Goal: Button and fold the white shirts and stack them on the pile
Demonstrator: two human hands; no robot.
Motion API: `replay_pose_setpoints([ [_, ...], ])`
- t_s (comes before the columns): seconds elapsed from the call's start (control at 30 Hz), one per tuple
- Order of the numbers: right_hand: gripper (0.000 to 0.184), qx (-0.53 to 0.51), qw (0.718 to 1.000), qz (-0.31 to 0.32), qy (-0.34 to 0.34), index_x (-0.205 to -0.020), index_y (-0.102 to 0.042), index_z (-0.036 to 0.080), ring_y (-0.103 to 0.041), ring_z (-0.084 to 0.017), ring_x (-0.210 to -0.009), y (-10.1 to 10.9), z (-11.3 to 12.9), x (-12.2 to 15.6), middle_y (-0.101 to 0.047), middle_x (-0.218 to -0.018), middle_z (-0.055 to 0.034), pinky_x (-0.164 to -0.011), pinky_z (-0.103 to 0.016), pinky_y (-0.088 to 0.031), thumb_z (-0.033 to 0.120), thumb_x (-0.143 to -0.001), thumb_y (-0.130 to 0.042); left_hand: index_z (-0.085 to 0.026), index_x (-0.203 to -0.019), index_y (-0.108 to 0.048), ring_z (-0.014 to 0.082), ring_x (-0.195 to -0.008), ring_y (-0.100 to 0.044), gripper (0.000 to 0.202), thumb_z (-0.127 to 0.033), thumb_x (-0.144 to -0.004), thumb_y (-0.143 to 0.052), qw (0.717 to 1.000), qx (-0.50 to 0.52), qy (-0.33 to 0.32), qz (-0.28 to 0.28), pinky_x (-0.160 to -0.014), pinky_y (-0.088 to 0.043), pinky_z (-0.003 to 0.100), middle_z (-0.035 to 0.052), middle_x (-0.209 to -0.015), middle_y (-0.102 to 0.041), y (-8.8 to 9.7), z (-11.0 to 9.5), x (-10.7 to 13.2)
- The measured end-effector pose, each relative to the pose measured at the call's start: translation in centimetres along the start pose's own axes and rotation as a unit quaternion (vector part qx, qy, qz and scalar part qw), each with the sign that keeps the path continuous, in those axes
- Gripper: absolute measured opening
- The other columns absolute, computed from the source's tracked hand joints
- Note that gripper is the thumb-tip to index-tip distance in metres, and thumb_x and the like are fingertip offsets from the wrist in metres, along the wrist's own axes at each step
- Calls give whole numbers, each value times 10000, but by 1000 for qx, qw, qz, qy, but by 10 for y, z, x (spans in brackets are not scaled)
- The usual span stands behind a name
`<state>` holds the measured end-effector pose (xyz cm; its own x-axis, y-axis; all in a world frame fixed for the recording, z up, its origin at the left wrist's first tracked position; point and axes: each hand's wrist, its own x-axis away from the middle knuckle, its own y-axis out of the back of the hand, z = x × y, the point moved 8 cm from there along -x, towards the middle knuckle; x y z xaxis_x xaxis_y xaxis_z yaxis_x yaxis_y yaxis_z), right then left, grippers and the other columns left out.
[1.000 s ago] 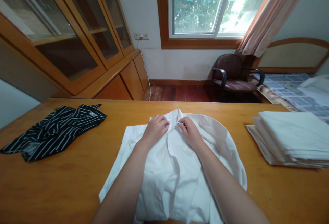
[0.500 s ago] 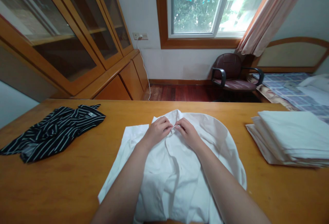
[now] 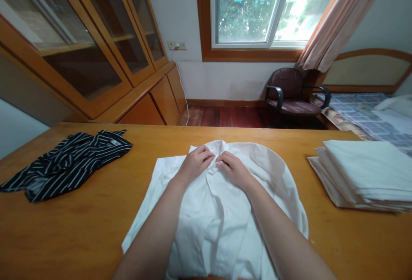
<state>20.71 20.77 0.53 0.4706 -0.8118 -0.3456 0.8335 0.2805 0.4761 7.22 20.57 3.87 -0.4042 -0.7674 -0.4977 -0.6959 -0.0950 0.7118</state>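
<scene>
A white shirt (image 3: pixel 222 220) lies spread on the wooden table right in front of me, its front placket running down the middle. Near the far end of the placket, my left hand (image 3: pixel 198 162) pinches the cloth with bent fingers. Close beside it, my right hand (image 3: pixel 233 167) grips the other side of the same spot, thumb against fingertips. A small gap separates the two sets of fingertips. Whatever small detail sits between them is too fine to make out.
A black garment with white stripes (image 3: pixel 80 160) lies crumpled on the table (image 3: pixel 64 233) at left. Folded white cloths (image 3: pixel 370 173) are stacked at right. Beyond the table stand a glass-door cabinet (image 3: pixel 141 78), a dark red armchair (image 3: pixel 289 91) and a bed (image 3: pixel 363 104).
My fingertips were nearly touching at the placket and now stand slightly farther apart. The shirt lies almost the same as before.
</scene>
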Motion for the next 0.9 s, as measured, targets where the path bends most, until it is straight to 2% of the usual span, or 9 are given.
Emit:
replay_pose_setpoints([
  [0.43,71,22,996,-82,-22,-882,-624,223,-533,-172,-784,12,-5,-1,-574,-839,-17,-739,-286,-413,262,-922,-581,-207,-925,-715,127,-768,-585,120,-233,-930,-598,999,38,10,22,-694,-466,247,25,-853,-585,-5,0,0],
  [0.67,80,9,993,-87,-84,-881,-626,217,-480,-156,-687,13,-15,-1,-561,-764,13,-678,-275,-386,294,-883,-604,-199,-899,-721,127,-777,-596,120,-220,-920,-605,997,56,26,37,-697,-463,242,23,-840,-606,-7,0,-1],
  [0.9,77,10,993,-80,-88,-868,-629,216,-482,-159,-694,12,-12,-2,-568,-773,7,-677,-278,-388,287,-865,-600,-197,-881,-728,153,-821,-643,141,-223,-913,-593,995,76,38,59,-735,-490,257,40,-853,-681,-11,2,-2],
])
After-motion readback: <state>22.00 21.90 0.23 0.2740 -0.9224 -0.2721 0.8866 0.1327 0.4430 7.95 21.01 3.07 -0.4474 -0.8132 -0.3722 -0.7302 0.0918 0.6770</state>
